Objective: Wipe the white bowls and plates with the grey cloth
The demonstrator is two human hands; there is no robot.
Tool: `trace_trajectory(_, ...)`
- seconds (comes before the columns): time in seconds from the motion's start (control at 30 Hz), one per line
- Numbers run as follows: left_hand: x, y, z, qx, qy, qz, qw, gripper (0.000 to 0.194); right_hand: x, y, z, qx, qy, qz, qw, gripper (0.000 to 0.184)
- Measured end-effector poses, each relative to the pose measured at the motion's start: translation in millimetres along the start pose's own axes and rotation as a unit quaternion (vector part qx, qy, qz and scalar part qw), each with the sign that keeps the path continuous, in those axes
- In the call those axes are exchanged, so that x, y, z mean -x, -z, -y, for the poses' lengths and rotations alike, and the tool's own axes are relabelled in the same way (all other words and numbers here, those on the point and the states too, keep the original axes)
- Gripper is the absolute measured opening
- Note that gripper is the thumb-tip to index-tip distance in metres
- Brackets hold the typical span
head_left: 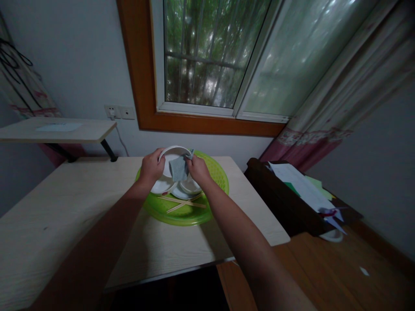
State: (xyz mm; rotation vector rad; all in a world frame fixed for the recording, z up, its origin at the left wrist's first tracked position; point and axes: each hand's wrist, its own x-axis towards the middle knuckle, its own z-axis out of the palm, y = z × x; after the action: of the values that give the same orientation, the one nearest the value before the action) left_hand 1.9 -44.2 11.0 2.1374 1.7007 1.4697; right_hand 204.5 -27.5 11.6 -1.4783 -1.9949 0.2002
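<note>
The left hand (152, 167) grips a white bowl (171, 155) by its side; the right hand (197, 169) pinches a grey cloth (179, 169) at the opposite rim. Beneath the bowl, dishes (161, 186) and crossed chopsticks (185, 201) lie in a green tray (184, 219) on the counter (65, 203).

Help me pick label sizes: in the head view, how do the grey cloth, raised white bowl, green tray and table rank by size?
Largest to smallest as they look:
1. Table
2. Green tray
3. Raised white bowl, partly covered
4. Grey cloth
</note>
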Motion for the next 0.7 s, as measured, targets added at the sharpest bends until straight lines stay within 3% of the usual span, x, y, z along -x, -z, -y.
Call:
trace_trajectory(0.13,0,-0.5,1,-0.011,0.002,0.003,1.000,0.041,-1,-4,-6,-0.063,0.018,-0.001,0.998,0.022)
trace_trajectory(0.3,1,-1.4,2,-0.013,-0.021,0.017,1.000,0.041,-2,-6,-10,-0.124,0.005,-0.002,0.992,0.029)
trace_trajectory(0.5,3,-3.0,2,-0.018,-0.041,0.034,0.998,0.042,-3,-3,-8,-0.074,-0.027,-0.007,0.997,0.017)
trace_trajectory(0.7,4,-1.6,2,-0.024,-0.035,0.021,0.999,0.042,-3,0,-1,-0.015,-0.037,-0.016,0.999,0.025)
